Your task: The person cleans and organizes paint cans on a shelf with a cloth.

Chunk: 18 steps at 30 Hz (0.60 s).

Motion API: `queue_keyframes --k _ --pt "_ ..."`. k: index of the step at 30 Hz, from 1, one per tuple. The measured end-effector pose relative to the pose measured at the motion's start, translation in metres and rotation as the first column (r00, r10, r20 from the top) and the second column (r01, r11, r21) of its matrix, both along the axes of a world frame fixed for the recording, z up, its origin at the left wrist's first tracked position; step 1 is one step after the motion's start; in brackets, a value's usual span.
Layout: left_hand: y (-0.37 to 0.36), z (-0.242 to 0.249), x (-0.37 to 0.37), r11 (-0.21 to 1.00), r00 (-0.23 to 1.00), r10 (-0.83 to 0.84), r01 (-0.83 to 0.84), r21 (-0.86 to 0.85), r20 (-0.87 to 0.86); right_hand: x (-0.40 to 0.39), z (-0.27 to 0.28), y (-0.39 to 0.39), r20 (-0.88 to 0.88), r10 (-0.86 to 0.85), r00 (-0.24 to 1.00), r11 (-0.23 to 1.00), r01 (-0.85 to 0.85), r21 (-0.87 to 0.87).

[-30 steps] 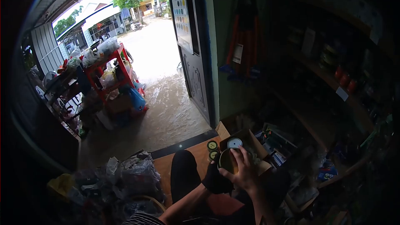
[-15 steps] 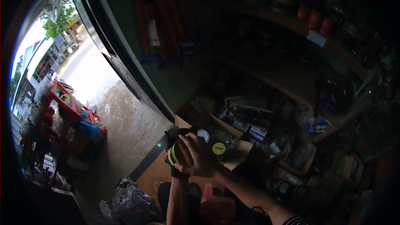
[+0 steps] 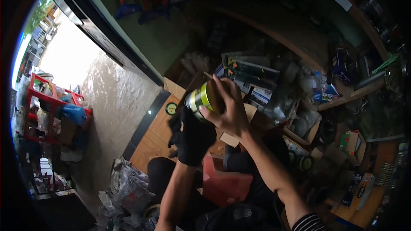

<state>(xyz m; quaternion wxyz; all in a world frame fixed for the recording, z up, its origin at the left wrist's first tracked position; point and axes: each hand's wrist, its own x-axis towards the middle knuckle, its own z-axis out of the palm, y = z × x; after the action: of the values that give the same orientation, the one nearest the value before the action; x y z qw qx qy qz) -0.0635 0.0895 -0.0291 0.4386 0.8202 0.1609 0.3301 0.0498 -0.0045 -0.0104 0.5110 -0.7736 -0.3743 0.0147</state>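
Note:
My bare right hand (image 3: 229, 109) grips a can (image 3: 202, 101) with a yellow-green and dark label. Thumb and fingers wrap the can's sides, and it tilts with its pale end toward the left. Just below that end is my left hand (image 3: 195, 139), in a black glove, its knuckles close against the can. The dark glove hides how its fingers are set. Left of the hands, a round lid or tin top (image 3: 171, 108) with a green and yellow face rests on the brown cardboard (image 3: 150, 141).
A red plastic stool (image 3: 224, 179) is between my legs. Clear plastic bags (image 3: 130, 184) lie at lower left. Boxes and packaged goods (image 3: 257, 77) crowd the floor ahead, below wooden shelves (image 3: 295, 49). A doorway at left opens to wet concrete (image 3: 107, 98) and a red rack (image 3: 47, 107).
My view has shifted down and right, and the scene is brighter. Both hands and the can sit higher in view. The left glove shows more fully below the can.

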Motion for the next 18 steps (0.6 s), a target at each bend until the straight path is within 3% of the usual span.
queue_keyframes --k 2,3,4,5,6,7,8,9,10,11,13,14,16,18 --pt "0.014 0.021 -0.014 0.998 0.994 -0.015 0.008 -0.066 -0.110 -0.016 0.006 0.006 0.119 0.067 0.991 0.995 -0.058 -0.079" --pt "0.026 0.000 -0.018 0.870 0.971 -0.179 0.231 -0.436 0.158 -0.032 0.007 0.013 0.142 0.150 0.978 0.987 -0.139 -0.086" --pt "0.039 -0.021 -0.021 0.372 0.799 -0.104 0.584 -0.722 0.592 -0.048 0.008 0.019 0.168 0.226 0.959 0.973 -0.214 -0.090" --pt "0.052 -0.042 -0.024 -0.029 0.671 0.109 0.739 -0.673 0.733 -0.059 0.009 0.025 0.129 0.304 0.944 0.952 -0.296 -0.078" --pt "0.057 -0.046 -0.024 -0.112 0.601 0.143 0.799 -0.590 0.787 -0.063 0.011 0.033 0.192 0.315 0.929 0.949 -0.305 -0.080" --pt "0.053 -0.049 -0.034 -0.053 0.747 0.205 0.654 -0.755 0.633 -0.062 0.011 0.036 0.156 0.301 0.941 0.954 -0.298 -0.040" --pt "0.045 -0.040 -0.038 0.399 0.873 0.029 0.436 -0.806 0.487 -0.055 0.012 0.038 0.118 0.278 0.953 0.960 -0.279 -0.003" --pt "0.037 -0.031 -0.041 0.771 0.976 0.018 0.123 -0.625 0.215 -0.047 0.015 0.040 0.071 0.180 0.981 0.983 -0.183 0.032" --pt "0.020 0.010 -0.034 0.991 0.995 0.084 -0.089 -0.099 -0.051 -0.040 0.008 0.041 0.021 0.049 0.999 0.997 -0.050 0.055" --pt "0.018 0.008 -0.026 0.970 1.000 -0.010 0.005 -0.244 -0.016 -0.034 0.008 0.037 0.005 0.029 1.000 0.999 -0.029 0.016" --pt "0.024 -0.003 -0.031 0.924 0.997 -0.068 0.078 -0.374 0.039 -0.036 0.014 0.026 -0.017 0.060 0.998 0.998 -0.061 -0.019" --pt "0.030 -0.018 -0.033 0.677 0.966 -0.043 0.215 -0.704 0.254 -0.042 0.008 0.024 0.021 0.134 0.991 0.991 -0.135 0.026" --pt "0.036 -0.031 -0.031 0.335 0.897 0.005 0.416 -0.845 0.443 -0.061 0.003 0.022 0.121 0.209 0.970 0.977 -0.212 0.013" --pt "0.039 -0.037 -0.029 0.371 0.873 -0.128 0.482 -0.793 0.471 -0.066 0.004 0.022 0.100 0.224 0.969 0.973 -0.228 0.030"
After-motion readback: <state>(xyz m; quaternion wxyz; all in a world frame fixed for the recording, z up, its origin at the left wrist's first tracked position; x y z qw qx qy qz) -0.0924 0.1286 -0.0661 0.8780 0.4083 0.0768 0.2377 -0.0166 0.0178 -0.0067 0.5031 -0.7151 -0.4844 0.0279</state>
